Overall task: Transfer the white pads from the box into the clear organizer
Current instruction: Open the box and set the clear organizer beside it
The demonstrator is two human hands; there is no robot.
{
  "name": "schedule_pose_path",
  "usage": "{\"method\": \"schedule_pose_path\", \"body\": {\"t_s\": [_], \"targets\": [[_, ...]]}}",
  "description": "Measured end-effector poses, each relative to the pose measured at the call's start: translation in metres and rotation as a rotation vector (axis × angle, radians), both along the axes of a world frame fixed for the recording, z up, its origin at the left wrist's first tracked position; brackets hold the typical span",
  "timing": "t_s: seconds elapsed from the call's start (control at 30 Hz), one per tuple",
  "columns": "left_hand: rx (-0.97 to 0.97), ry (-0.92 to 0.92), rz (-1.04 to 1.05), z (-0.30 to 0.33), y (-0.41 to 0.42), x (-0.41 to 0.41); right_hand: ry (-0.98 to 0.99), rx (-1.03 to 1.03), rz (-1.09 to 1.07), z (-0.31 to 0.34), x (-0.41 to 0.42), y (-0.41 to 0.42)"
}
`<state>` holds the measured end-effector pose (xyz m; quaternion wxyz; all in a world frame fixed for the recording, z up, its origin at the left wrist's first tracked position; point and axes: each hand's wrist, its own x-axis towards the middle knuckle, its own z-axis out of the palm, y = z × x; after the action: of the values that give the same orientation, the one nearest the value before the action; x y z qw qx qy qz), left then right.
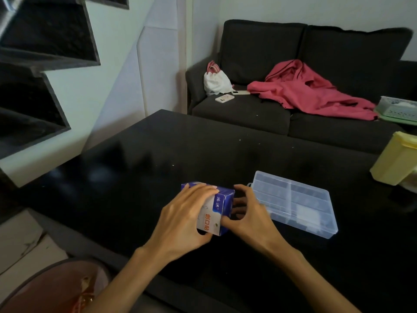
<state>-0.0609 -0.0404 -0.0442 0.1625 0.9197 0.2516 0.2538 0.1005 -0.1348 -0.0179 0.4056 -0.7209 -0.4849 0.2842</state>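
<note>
1. Gripping the box (214, 208) two-handed: left hand (182, 222) wrapped over the top and near side, fingers curled round it; right hand (246, 215) pinching the near right corner with the thumb, other fingers curled at the end face. Looks like working at the end flap, but can't tell if it's open yet.
2. Sitting on a big black table (203, 150), box near the front edge, roughly centre.
3. Just right of the box: clear organizer (293, 202), lying flat with its lid apparently closed. Empty as far as can be seen, apart from a pale patch in a near compartment; can't tell what that is.
4. White pads: none visible, presumably inside the box.
5. Tips for this step, just my take:
   - Keep the left hand firm but not crushing, since thin card dents easily.
   - Peel the flap with the right fingertips from the corner, not the middle.
   - Probably worth opening the organizer lid before pulling pads out, otherwise stuck juggling.
   - Tilt the open end toward the organizer so nothing slides onto the table.
</note>
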Motion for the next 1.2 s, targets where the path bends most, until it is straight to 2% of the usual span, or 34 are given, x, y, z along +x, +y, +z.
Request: {"method": "schedule_pose_path", "body": {"t_s": [0.07, 0.2, 0.23, 0.37, 0.43, 0.53, 0.6, 0.7, 0.77, 0.87, 0.9, 0.97, 1.03, 1.1, 1.17, 1.2], "targets": [[0.003, 0.036, -0.008, 0.001, -0.001, 0.002, -0.003, -0.006, -0.014, 0.000, -0.004, 0.000], [0.078, -0.021, -0.007, 0.010, 0.003, -0.003, 0.056, -0.010, -0.047, 0.009, 0.005, 0.000], [0.050, -0.033, 0.014, 0.013, 0.004, -0.007, 0.129, -0.004, -0.060, 0.012, 0.011, -0.001], [-0.211, -0.136, 0.144, 0.019, 0.004, -0.008, 0.633, 0.054, -0.164, 0.020, 0.032, -0.002], [-0.365, -0.205, 0.196, 0.016, 0.001, -0.001, 0.713, 0.078, -0.256, 0.018, 0.036, -0.001], [-0.569, -0.265, 0.228, 0.009, -0.007, 0.011, 0.581, 0.001, -0.342, 0.015, 0.031, 0.003], [-0.607, -0.211, 0.246, 0.008, -0.013, 0.017, 0.543, -0.008, -0.392, 0.013, 0.027, 0.004], [-0.639, -0.076, 0.274, 0.019, -0.018, 0.022, 0.588, 0.007, -0.427, 0.013, 0.023, 0.006], [-0.693, -0.058, 0.312, 0.027, -0.016, 0.021, 0.669, -0.002, -0.398, 0.018, 0.023, 0.005], [-0.560, -0.077, 0.414, 0.032, -0.007, 0.014, 0.738, -0.032, -0.217, 0.028, 0.024, 0.006], [-0.500, -0.104, 0.451, 0.033, -0.004, 0.011, 0.699, -0.052, -0.185, 0.029, 0.024, 0.007], [-0.478, -0.188, 0.485, 0.030, 0.001, 0.008, 0.490, -0.086, -0.201, 0.028, 0.019, 0.011], [-0.648, -0.318, 0.469, 0.028, 0.006, 0.009, 0.214, -0.066, -0.215, 0.024, 0.010, 0.013], [-0.850, -0.408, 0.463, 0.030, 0.009, 0.009, 0.027, -0.021, -0.219, 0.019, 0.004, 0.012], [-1.011, -0.468, 0.445, 0.034, 0.009, 0.008, 0.008, 0.029, -0.237, 0.016, 0.003, 0.011], [-1.068, -0.500, 0.436, 0.036, 0.008, 0.008, 0.078, 0.054, -0.258, 0.016, 0.005, 0.011]]}}
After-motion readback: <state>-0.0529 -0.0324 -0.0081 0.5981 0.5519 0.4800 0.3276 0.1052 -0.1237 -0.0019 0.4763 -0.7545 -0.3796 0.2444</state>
